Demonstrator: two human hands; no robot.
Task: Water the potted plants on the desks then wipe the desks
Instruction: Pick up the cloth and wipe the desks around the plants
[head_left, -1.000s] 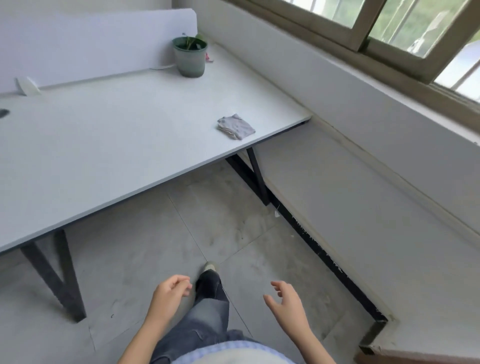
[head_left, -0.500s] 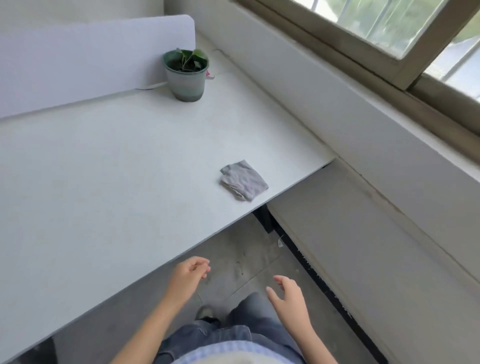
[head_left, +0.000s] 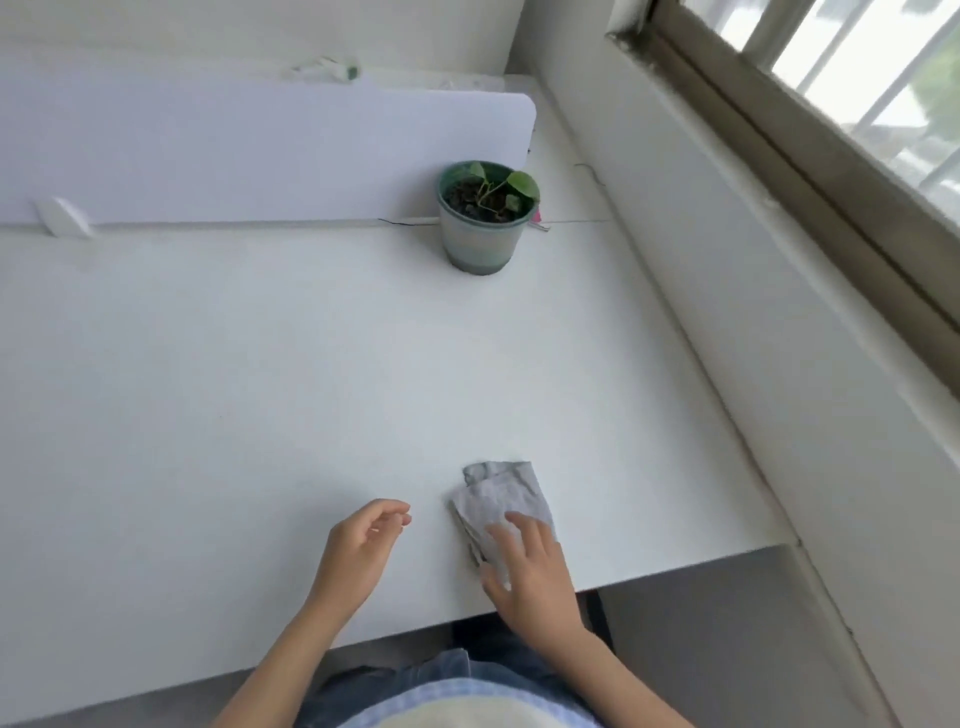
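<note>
A small folded grey cloth (head_left: 498, 501) lies flat near the front edge of the smooth white bench (head_left: 260, 389). The right hand (head_left: 530, 571) rests on top of it, fingers spread out flat, not gripping. The left hand (head_left: 358, 551) is just beside the cloth, loosely curled and holding nothing. Far back by the white divider board (head_left: 234, 150) stands a round green pot with a little leafy plant (head_left: 485, 218).
</note>
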